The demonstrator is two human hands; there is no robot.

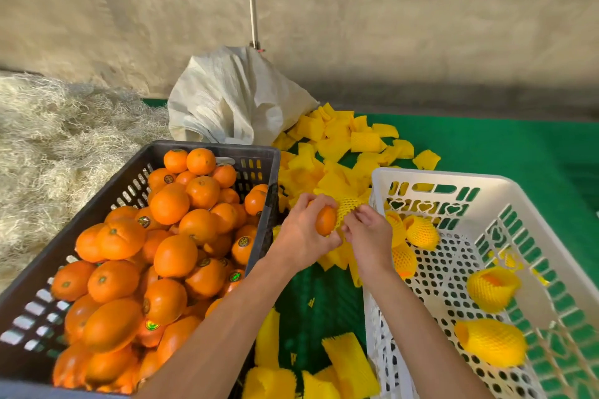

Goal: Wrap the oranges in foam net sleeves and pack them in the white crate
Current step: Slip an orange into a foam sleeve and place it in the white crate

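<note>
My left hand (301, 233) grips an orange (325, 220) between the two crates. My right hand (369, 233) pinches a yellow foam net sleeve (348, 207) whose mouth is partly over the orange's right side. The dark crate (210, 147) on the left is heaped with several bare oranges (168, 236). The white crate (453, 178) on the right holds several sleeved oranges (491, 342) on its perforated floor.
A pile of loose yellow foam sleeves (340, 136) lies on the green mat (502, 146) behind and between the crates, with more sleeves (350, 363) near the front. A white woven sack (233, 100) stands behind the dark crate. Pale straw (64, 126) lies at the left.
</note>
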